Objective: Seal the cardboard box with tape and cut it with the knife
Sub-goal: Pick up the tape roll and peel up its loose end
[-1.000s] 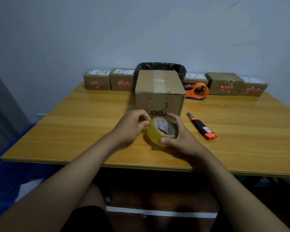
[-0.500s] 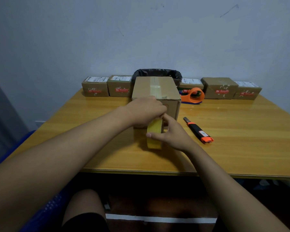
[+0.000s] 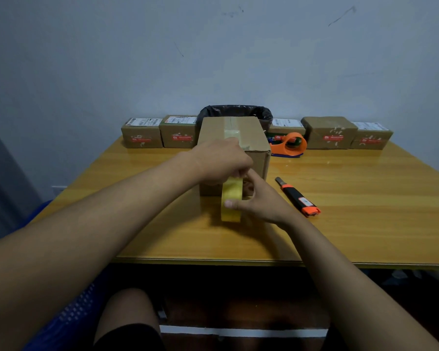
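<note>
1. Centre of the wooden table (image 3: 365,198): brown cardboard box (image 3: 256,138) standing upright, a strip of clear tape already running along its top seam.
2. Tape roll (image 3: 230,201) held on edge against the box's near face, yellowish and translucent, a flat ring seen edge-on.
3. Right hand (image 3: 261,201) gripping the roll, thumb across the outer band and fingers curled round the far side.
4. Left hand (image 3: 223,160) clenched at the box's top near edge, seemingly pinching the tape's free end; exact fingertip contact hidden behind the knuckles.
5. Utility knife (image 3: 298,197) lying flat just right of the box, black body with orange ends, untouched and apart from both hands.
6. Handling call on the roll: light, rigid at the core, slick on the outer face, sticky underneath. Best held through or round the core, as here.
7. Handling call on the tape itself: thin, floppy film, prone to folding onto itself or wrinkling if tension drops.
8. Handling call on the box: probably light, corrugated walls stiff at the edges but soft mid-panel; likely to slide on the glossy tabletop unless braced.
9. Knife: slim and hard, best taken by the black mid-body.
10. Back row: small labelled parcels (image 3: 142,136) along the wall, an orange tape dispenser (image 3: 289,145), and a black-lined bin (image 3: 236,110) behind the box.
</note>
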